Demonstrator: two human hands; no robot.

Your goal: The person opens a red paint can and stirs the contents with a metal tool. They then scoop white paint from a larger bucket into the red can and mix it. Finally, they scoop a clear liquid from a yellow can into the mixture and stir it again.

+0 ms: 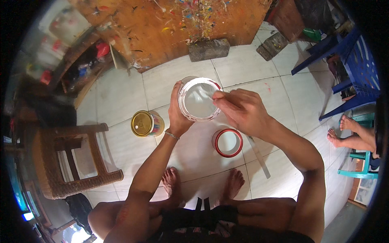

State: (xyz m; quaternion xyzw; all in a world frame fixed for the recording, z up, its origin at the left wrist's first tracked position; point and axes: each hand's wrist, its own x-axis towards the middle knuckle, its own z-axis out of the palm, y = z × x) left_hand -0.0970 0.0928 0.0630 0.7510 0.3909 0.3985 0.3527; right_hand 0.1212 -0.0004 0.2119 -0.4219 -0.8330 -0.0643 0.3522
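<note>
An open paint can (pixel 181 108) with a white-smeared rim, a little red on its edge, has pale white liquid inside. My left hand (pixel 178 117) is wrapped round its left side. At the can's right rim, my right hand (pixel 243 109) is closed in a pinch; a pale thin thing seems to reach from its fingers into the can, too indistinct to name. Just below and right stands a smaller open can (pixel 240 142) with a red rim and white contents. To the left of my left hand is a closed tin (pixel 142 123) with a gold lid.
A flat strip (pixel 259 158) lies on the tiled floor (pixel 279 162) by my right forearm. Left is a brown stool (pixel 115 176). Ahead, grey blocks (pixel 209 50) stand against a paint-splattered board (pixel 162 32). A blue chair (pixel 358 60) and another person's feet (pixel 339 131) are at the right.
</note>
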